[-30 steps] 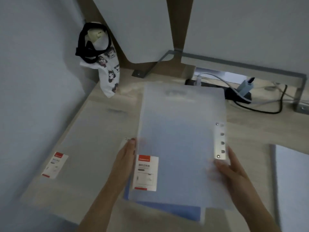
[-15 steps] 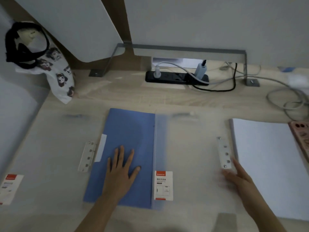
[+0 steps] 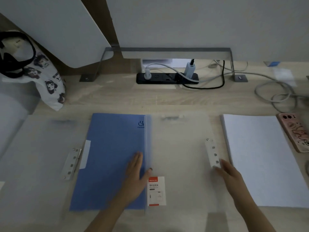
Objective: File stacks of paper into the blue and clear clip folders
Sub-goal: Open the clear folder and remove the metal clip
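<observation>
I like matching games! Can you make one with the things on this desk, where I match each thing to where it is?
Things:
1. blue folder
2. stack of paper
3. cartoon bag
4. power strip

Places:
A. back left corner of the desk
B. under the left hand
C. back middle, with plugs in it
D. right of the right hand

Pairs: 1-B, 2-D, 3-A, 4-C
</observation>
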### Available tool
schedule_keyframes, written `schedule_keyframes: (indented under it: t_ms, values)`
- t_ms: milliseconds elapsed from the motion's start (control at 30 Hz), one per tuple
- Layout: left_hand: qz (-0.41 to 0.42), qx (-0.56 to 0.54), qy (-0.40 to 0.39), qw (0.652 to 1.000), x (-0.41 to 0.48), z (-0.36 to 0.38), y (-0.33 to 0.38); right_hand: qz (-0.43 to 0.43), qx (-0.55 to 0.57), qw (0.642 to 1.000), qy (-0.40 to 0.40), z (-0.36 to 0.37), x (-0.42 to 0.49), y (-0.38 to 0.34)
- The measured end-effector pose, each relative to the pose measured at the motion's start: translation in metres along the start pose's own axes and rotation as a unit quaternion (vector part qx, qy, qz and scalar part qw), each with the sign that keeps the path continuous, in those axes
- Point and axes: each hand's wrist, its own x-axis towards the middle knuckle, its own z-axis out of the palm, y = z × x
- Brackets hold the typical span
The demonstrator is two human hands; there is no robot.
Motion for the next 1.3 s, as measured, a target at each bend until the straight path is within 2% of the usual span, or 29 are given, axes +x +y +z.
schedule_keyframes:
  t_ms: [67,167,267,333,400,500,600,667,767,900,967,1033,1100,1300]
  values:
    - [0.007,-0.089,-0.032,0.995,-0.002,0.014,0.021,0.010,0.031,0.999,-0.002,-0.006,-0.005,-0.006]
    - [0.002,-0.145,-0.064,0.987,-0.002,0.016,0.038,0.002,0.091,0.995,-0.034,-0.024,-0.018,-0.021]
    - [-0.025,-0.247,-0.102,0.963,-0.001,-0.001,0.049,-0.038,0.157,0.981,-0.106,-0.033,-0.028,-0.041]
    - [-0.037,-0.274,-0.110,0.955,-0.004,-0.014,0.057,0.009,0.186,0.968,-0.171,-0.023,-0.021,-0.048]
    - [-0.030,-0.306,-0.110,0.945,-0.007,-0.029,0.065,0.006,0.141,0.964,-0.227,-0.003,-0.018,-0.050]
    - [0.000,-0.404,-0.096,0.910,-0.018,-0.059,0.078,-0.075,0.054,0.948,-0.303,0.023,-0.021,-0.047]
    - [0.058,-0.445,-0.090,0.889,-0.031,-0.085,0.080,-0.092,0.026,0.940,-0.327,0.059,-0.049,-0.068]
    - [0.093,-0.450,-0.085,0.884,-0.039,-0.100,0.081,-0.115,0.012,0.926,-0.360,0.076,-0.056,-0.075]
    - [0.121,-0.447,-0.049,0.885,-0.050,-0.120,0.079,-0.129,-0.086,0.905,-0.396,0.105,-0.046,-0.075]
    - [0.108,-0.401,0.015,0.909,-0.060,-0.132,0.065,-0.149,-0.157,0.901,-0.375,0.122,-0.025,-0.059]
    - [0.090,-0.406,0.054,0.908,-0.063,-0.137,0.046,-0.163,-0.265,0.893,-0.326,0.130,-0.008,-0.049]
    - [0.061,-0.419,0.099,0.901,-0.060,-0.144,0.030,-0.185,-0.401,0.862,-0.248,0.132,0.009,-0.037]
    - [0.037,-0.424,0.132,0.895,-0.057,-0.151,0.011,-0.178,-0.473,0.839,-0.201,0.128,0.020,-0.027]
    - [-0.055,-0.366,0.170,0.913,-0.038,-0.158,-0.055,-0.185,-0.559,0.785,-0.191,0.123,0.029,-0.008]
